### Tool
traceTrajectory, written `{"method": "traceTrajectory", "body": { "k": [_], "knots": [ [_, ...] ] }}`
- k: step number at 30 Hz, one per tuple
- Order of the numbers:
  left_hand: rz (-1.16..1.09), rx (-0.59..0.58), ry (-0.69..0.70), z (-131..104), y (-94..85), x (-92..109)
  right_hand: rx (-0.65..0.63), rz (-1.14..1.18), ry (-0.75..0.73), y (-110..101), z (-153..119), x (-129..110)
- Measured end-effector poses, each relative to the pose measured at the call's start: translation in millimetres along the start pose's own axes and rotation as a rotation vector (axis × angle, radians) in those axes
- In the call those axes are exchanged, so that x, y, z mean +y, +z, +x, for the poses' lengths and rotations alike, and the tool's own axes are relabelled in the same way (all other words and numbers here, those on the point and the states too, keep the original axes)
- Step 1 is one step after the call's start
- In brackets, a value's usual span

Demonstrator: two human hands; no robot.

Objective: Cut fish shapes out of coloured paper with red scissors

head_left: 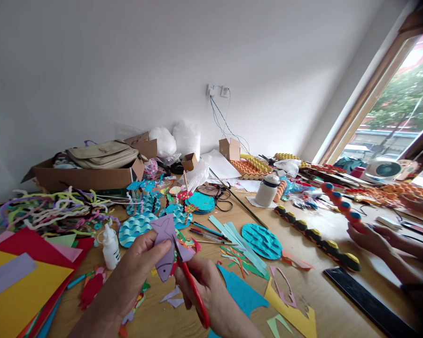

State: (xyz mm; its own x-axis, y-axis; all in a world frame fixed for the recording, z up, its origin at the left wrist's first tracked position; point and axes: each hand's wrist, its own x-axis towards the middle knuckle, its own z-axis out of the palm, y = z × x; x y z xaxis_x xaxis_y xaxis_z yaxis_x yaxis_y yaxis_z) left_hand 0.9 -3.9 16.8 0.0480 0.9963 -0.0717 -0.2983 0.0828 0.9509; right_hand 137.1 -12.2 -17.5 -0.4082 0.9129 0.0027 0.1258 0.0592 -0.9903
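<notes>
My left hand [146, 258] pinches a piece of purple paper [164, 230] with a fish drawn on it in dark lines, its eye near the lower end. In my right hand [207, 286] is a pair of scissors with red handles [196, 295]. The dark blades lie against the right side of the purple paper, partly hidden by it. Purple scraps [172, 296] lie on the table below my hands. A white glue bottle [111, 246] stands left of my left hand, and a red paper cutout [92, 287] lies near it.
Coloured paper sheets [31, 281] and pipe cleaners [63, 209] lie at the left. Ahead are blue wavy discs [262, 241], paper strips [238, 241] and a white jar [267, 191]. At the right, another person's hands [372, 241] hold a red-and-blue egg-carton strip [341, 204].
</notes>
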Motion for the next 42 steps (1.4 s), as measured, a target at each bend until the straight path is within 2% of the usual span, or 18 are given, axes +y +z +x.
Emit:
{"method": "traceTrajectory", "body": {
  "k": [10, 22, 34, 42],
  "knots": [
    [0.063, 0.024, -0.014, 0, -0.6, 2, 0.049, -0.083, 0.002, 1, 3, 1],
    [0.085, 0.007, -0.001, 0, -3.5, 2, 0.036, -0.123, -0.026, -2, 2, 2],
    [0.029, -0.006, 0.021, 1, 1.6, -1, -0.007, 0.031, -0.010, 0, -1, -7],
    [0.049, 0.001, 0.043, 1, 3.1, -2, 0.016, -0.001, -0.023, -1, 1, 3]
  ]
}}
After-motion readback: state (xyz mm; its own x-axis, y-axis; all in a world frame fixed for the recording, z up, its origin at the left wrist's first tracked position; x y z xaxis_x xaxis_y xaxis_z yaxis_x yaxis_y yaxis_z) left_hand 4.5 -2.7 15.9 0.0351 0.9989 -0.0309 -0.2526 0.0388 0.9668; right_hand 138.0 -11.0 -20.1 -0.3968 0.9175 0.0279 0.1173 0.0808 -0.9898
